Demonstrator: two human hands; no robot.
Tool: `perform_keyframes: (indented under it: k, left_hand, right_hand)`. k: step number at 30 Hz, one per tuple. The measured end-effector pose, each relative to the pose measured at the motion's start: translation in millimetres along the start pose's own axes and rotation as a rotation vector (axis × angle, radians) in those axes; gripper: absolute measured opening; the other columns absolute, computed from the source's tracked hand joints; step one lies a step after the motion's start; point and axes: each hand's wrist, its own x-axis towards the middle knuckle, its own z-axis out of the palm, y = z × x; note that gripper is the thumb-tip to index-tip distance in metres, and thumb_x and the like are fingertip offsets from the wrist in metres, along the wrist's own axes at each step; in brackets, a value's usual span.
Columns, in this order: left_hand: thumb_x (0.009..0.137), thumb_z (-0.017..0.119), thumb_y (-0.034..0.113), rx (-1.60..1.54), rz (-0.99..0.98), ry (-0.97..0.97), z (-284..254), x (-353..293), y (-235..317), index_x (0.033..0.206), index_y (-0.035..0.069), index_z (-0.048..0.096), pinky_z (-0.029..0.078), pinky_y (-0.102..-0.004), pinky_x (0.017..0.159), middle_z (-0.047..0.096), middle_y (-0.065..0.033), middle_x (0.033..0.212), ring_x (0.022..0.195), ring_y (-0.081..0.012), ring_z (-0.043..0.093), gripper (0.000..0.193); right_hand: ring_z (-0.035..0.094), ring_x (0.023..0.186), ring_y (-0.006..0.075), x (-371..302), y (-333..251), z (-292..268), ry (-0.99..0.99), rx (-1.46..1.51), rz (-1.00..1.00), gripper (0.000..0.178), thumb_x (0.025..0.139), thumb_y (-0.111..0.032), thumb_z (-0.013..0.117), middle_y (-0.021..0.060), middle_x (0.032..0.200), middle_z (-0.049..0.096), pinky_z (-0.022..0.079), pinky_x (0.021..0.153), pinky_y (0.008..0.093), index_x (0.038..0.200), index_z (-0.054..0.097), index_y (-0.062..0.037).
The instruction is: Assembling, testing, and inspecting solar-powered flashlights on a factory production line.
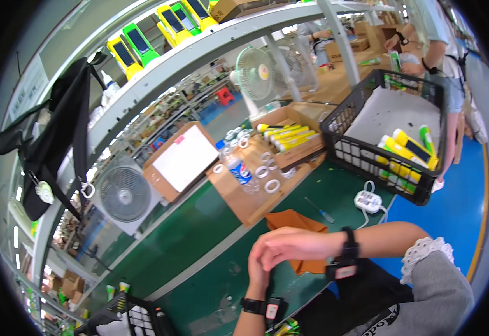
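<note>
Where my two hands meet over the green table (208,305), my right hand (295,245) lies across my left hand (255,267), its fingers loosely bent. The left hand is partly covered, so I cannot tell how far open it is, or whether either hand has hold of anything. My left forearm (248,325) rises steeply from the lower edge, while my right forearm (387,238) comes in nearly level from the right, elbow bent. I wear one black strap (350,246) at each wrist. One orange cloth (296,220) lies on the table, partly hidden behind my right hand; just past it are one screwdriver (324,215) and one white power strip (368,202). Farther out, one piece of cardboard (234,203) bears one bottle (240,171) and many white rings (266,186), too crowded for me to count. Behind that, one cardboard box (305,157) holds at least four yellow tubes (293,135). To its right, one black crate (342,150) holds at least two yellow lamps (404,150) and one green lamp (427,140). Beyond the table I count three fans (124,193).
</note>
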Motion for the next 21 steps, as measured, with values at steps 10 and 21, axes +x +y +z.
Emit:
perform_keyframes:
  k: [10, 21]
  left_hand:
    - [0.085, 0.037, 0.050, -0.430, -0.185, 0.117, -15, 0, -5, 0.116, 0.015, 0.043, 0.029, -0.0450, 0.098, 0.044, -0.0074, 0.121, 0.116, -0.0243, 0.040, 0.047]
    - [0.088, 0.040, 0.036, -0.398, -0.210, 0.156, -17, 8, 7, 0.094, 0.009, 0.049, 0.038, -0.0318, 0.080, 0.052, -0.0024, 0.091, 0.085, -0.0145, 0.048, 0.029]
  right_hand:
    - [0.028, 0.050, 0.0080, 89, 116, -102, -0.073, 0.416, 0.113, 0.021, 0.092, -0.026, 0.041, -0.0053, 0.054, 0.026, 0.027, 0.051, 0.0237, 0.085, 0.048, -0.0079]
    - [0.019, 0.044, 0.0051, 97, 103, -100, -0.104, 0.442, 0.240, 0.025, 0.091, -0.023, 0.044, -0.0074, 0.053, 0.020, 0.016, 0.041, 0.0234, 0.070, 0.034, -0.0136]
